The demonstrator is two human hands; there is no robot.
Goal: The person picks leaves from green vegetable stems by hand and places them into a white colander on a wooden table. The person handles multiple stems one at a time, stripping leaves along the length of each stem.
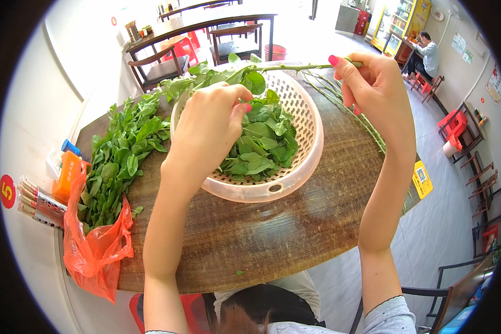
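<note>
Above the right side of a pale pink plastic colander (313, 160), my right hand (369, 83) pinches the bare end of a long green leafy stem (292, 67). The stem runs left over the colander's far side to its leafy end. My left hand (217, 121) is over the colander's left part, thumb and forefinger close together near the leaves; whether they grip a leaf cannot be told. Picked green leaves (261, 146) lie in the colander. A heap of leafy stems (123, 158) lies to the left, its lower end by a red plastic bag (96, 250). Stripped stems (365, 121) lie on the right.
The brown wooden table (250, 242) has a chopstick holder (48, 208), an orange tissue pack (69, 173) and a blue cylinder (70, 147) at its left edge. A yellow card (423, 179) is at the right edge. Beyond stand tables and chairs; a person (428, 54) sits far off.
</note>
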